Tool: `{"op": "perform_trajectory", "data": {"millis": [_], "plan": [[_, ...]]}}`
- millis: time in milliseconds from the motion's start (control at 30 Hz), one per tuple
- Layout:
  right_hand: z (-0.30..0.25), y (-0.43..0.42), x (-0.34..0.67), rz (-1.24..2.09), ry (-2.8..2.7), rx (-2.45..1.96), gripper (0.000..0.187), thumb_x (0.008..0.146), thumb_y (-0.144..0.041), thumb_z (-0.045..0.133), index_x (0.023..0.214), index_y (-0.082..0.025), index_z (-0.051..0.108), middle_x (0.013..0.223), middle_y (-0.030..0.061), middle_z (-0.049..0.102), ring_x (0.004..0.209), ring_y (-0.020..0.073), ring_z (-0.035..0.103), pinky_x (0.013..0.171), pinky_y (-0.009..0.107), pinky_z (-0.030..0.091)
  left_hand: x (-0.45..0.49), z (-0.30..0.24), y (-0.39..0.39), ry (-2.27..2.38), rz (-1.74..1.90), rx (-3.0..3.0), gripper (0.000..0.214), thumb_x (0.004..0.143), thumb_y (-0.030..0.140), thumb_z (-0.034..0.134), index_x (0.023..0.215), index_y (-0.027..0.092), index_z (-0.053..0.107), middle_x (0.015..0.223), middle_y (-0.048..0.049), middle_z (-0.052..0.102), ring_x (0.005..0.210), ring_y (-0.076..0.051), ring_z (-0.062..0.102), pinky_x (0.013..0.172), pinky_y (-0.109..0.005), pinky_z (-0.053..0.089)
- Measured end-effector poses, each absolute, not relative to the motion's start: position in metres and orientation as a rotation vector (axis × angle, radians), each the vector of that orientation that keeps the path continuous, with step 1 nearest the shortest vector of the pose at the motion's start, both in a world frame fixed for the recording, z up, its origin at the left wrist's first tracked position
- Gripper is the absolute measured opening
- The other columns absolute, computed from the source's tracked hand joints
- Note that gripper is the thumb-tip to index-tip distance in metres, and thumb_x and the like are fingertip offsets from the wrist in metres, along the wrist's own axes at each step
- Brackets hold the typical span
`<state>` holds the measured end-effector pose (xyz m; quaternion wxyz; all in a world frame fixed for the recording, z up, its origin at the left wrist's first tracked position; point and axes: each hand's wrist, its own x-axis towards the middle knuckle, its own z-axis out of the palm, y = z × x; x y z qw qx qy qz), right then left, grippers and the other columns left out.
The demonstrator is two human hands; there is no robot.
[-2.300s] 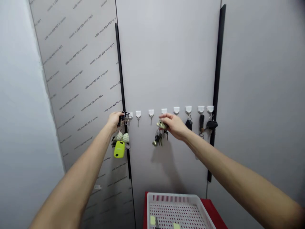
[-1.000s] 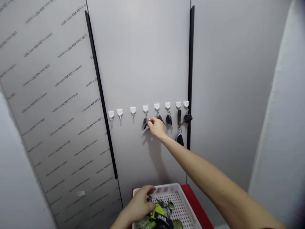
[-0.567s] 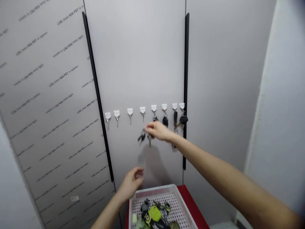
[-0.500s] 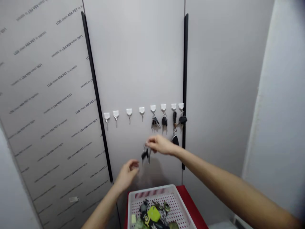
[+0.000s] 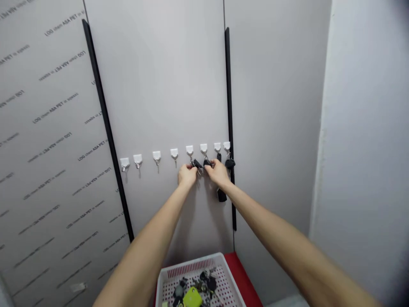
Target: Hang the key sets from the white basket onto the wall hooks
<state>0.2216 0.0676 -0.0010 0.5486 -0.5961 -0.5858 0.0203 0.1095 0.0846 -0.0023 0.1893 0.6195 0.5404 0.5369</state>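
A bunch of keys with black heads (image 5: pixel 197 163) hangs below the fifth white hook from the left. My left hand (image 5: pixel 187 175) is closed on it from the left side. Just to the right, my right hand (image 5: pixel 217 172) pinches a second bunch with a black key head (image 5: pixel 207 163) under the sixth hook (image 5: pixel 203 148). Its fingers partly hide that bunch. Behind my right hand, a black key fob (image 5: pixel 221 195) dangles from the seventh hook. More black-headed keys (image 5: pixel 229 163) hang on the last hook.
Below stands a white perforated basket (image 5: pixel 191 267) on a red surface (image 5: pixel 244 281). Several keys and a yellow-green tag (image 5: pixel 192 297) lie in it. Black vertical handles (image 5: pixel 107 123) run along the grey panels. Bare hooks (image 5: pixel 156 156) line the left.
Both hands have risen from above the basket to the hanging keys. The bunch my right hand held is gone from it, and additional black keys show in the basket. The view has shifted right.
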Motion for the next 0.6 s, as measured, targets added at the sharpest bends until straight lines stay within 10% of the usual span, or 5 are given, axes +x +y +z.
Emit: {"op": "perform_trajectory", "data": {"millis": [600], "plan": [[0.026,0.042,0.208,0.372,-1.871,-1.143,0.025,0.062,-0.025,0.044,0.083,-0.016,0.053,0.049,-0.0021,0.047,0.036,0.0049,0.041,0.033,0.014,0.029,0.073,0.087,0.064,1.618,1.615,2.254,0.011,0.061,0.017,0.043,0.068,0.015,0.052,0.053,-0.0011,0.051,0.058,-0.012,0.048,0.057,-0.022,0.034]]}}
